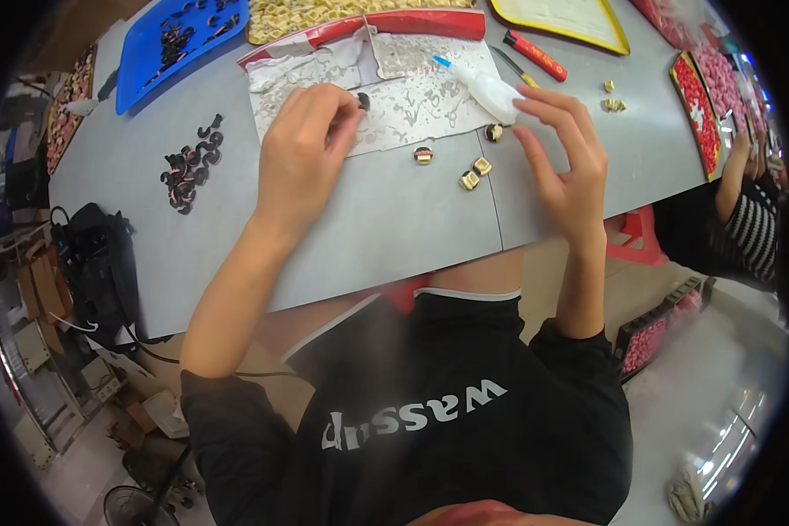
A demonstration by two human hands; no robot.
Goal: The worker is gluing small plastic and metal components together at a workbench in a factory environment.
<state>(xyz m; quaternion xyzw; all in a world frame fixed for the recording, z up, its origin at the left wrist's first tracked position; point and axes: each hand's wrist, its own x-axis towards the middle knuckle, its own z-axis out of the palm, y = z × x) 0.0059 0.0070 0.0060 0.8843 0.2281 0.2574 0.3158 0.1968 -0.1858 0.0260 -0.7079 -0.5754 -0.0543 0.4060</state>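
- Left hand (307,131) bends over the smeared white sheet (412,114), thumb and forefinger pinched on a small black piece (364,102).
- Right hand (565,149) is loose, thumb and fingers spread with nothing seen between them, beside the white bottle (493,95); whether a fingertip touches the bottle, I cannot tell.
- By the look of it, the step in hand is handling one black piece above the sheet. The next move seems to call for a light, exact pinch, since so small a piece could slip or turn.
- Four gold-and-black pieces (423,155) lie between the hands, one close to the right thumb.
- Left of the left hand, a loose pile of black curved pieces (191,167) rests on the grey table (394,228).
- On the far side are a blue tray (140,66) with more dark pieces, a mass of yellow pieces (324,13), a red tube (535,55) and a yellow tray (563,13).
- Farther right, a red stool (637,237) stands below the table edge, near another person's striped sleeve (749,232).
- Near left, a black bag (92,263) sits by the table's edge, and a fan (131,507) shows lower down.
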